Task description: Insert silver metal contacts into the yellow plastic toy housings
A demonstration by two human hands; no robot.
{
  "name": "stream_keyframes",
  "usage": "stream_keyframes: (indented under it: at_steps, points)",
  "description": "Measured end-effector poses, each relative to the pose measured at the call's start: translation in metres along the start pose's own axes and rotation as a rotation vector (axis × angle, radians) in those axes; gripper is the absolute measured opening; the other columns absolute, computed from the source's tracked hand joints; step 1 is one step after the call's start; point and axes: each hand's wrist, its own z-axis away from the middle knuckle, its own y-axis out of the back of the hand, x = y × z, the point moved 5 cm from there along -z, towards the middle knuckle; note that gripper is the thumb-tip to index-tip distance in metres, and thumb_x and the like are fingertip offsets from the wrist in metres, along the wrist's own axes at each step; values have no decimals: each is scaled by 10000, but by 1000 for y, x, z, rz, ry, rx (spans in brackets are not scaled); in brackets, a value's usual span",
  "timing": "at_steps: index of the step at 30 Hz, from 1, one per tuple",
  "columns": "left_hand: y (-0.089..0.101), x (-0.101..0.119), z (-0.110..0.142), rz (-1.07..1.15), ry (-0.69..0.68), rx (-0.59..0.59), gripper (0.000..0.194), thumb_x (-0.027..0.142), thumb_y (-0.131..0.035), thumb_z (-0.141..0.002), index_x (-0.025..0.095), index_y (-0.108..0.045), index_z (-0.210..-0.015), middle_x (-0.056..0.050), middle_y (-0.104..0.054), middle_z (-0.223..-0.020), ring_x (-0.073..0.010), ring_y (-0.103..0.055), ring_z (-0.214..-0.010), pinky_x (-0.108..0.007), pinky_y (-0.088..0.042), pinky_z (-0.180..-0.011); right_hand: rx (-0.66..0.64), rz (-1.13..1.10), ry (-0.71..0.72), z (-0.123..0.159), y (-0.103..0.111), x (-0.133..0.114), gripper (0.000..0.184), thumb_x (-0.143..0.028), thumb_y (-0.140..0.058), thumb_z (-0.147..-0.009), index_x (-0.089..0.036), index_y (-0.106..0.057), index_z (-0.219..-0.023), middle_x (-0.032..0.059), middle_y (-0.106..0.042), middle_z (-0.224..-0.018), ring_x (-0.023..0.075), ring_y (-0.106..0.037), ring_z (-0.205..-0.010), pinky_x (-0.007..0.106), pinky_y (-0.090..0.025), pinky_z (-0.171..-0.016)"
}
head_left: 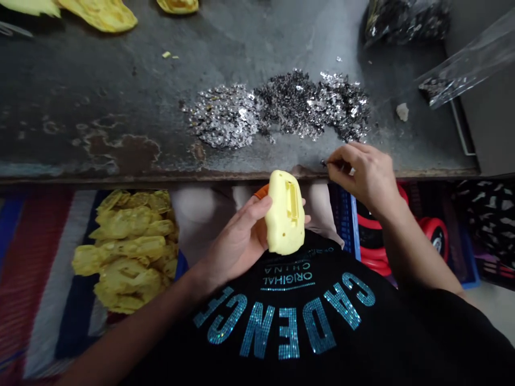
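My left hand point(241, 236) grips a yellow plastic casing point(285, 236) in front of my chest, below the table edge. A long recessed slot and small screw holes show on the casing's upturned face. Something orange is wrapped on a finger of that hand. At the table's front edge, my right hand point(364, 174) pinches a small metal clip point(323, 163) between thumb and fingertip. Just beyond it lie heaps of small metal parts: a silvery pile point(225, 118), a darker pile point(285, 102) in the middle and a mixed pile point(346, 107) to the right.
Yellow plastic parts point(132, 252) fill a container at lower left. On the right, a blue crate point(351, 225) holds red and black wheels point(434, 233). Plastic bags of dark metal parts point(408, 21) lie at the table's far right. More yellow pieces point(100, 13) rest at the back left.
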Motion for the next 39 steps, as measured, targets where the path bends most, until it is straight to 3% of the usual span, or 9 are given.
stream_keyframes:
  at_steps: [3,6,10,14,19,22,27,32,39]
  points:
    - [0,5,2,-1,8,-1,665,551,-923,-950,183,-750,-1477,-147,-895,-1327,-368,-902,-1117,-413,-747,-933,-118,-42,-72,1,-14,15,117,-274,-685,-1050,-227,-782,-1005,56,-810,-945,218,-701,-826,370,-499,-809]
    - [5,5,0,4,49,-29,731,548,-852,-1007,170,-677,-1607,-183,-869,-1407,-388,-899,-1129,-406,-748,-837,-88,-153,-73,8,-17,20,158,-322,-702,-1087,-231,-815,-1148,62,-802,-997,224,-702,-877,363,-510,-822]
    - [10,2,-7,27,95,-207,721,586,-695,-1099,233,-593,-1719,-189,-807,-1545,-433,-878,-1202,-418,-744,-710,-26,-240,-44,14,-20,23,140,-305,-733,-1089,-250,-836,-1166,50,-767,-1012,216,-702,-884,348,-529,-792]
    - [9,2,-10,52,103,-230,736,589,-716,-1084,194,-596,-1694,-232,-793,-1551,-442,-864,-1239,-479,-754,-886,64,-317,39,14,-16,15,98,-243,-745,-1099,-249,-838,-1068,32,-785,-957,212,-751,-890,347,-556,-791]
    - [-3,2,-6,113,187,-314,669,585,-711,-1093,210,-632,-1641,-196,-856,-1434,-433,-888,-1173,-407,-734,-737,131,-549,189,12,10,-17,45,-248,-818,-1090,-267,-830,-1130,8,-881,-1011,184,-813,-854,342,-622,-806]
    - [-9,3,-3,130,182,-357,598,601,-713,-1101,207,-708,-1551,-184,-874,-1386,-422,-892,-1152,-429,-739,-809,141,-627,253,10,21,-33,66,-252,-829,-1087,-260,-831,-1152,18,-887,-1049,192,-839,-912,342,-659,-836]
    - [-19,5,0,136,96,-365,524,549,-748,-1078,171,-768,-1442,-170,-890,-1297,-361,-886,-1094,-537,-724,-1034,135,-553,329,8,26,-44,68,-255,-826,-1093,-252,-830,-1161,33,-880,-1064,196,-850,-960,326,-685,-842]
    - [-23,3,3,127,92,-421,529,594,-768,-1071,195,-796,-1417,-153,-890,-1296,-339,-882,-1091,-507,-719,-1044,134,-510,380,11,28,-46,71,-272,-836,-1091,-257,-819,-1158,22,-870,-1067,179,-824,-929,316,-674,-823]
    - [-24,-1,6,128,75,-362,501,567,-786,-1060,204,-784,-1405,-150,-885,-1267,-336,-860,-1123,-525,-727,-1040,146,-419,455,17,31,-48,155,-212,-806,-1102,-258,-796,-1250,41,-860,-1100,183,-795,-917,334,-671,-805]
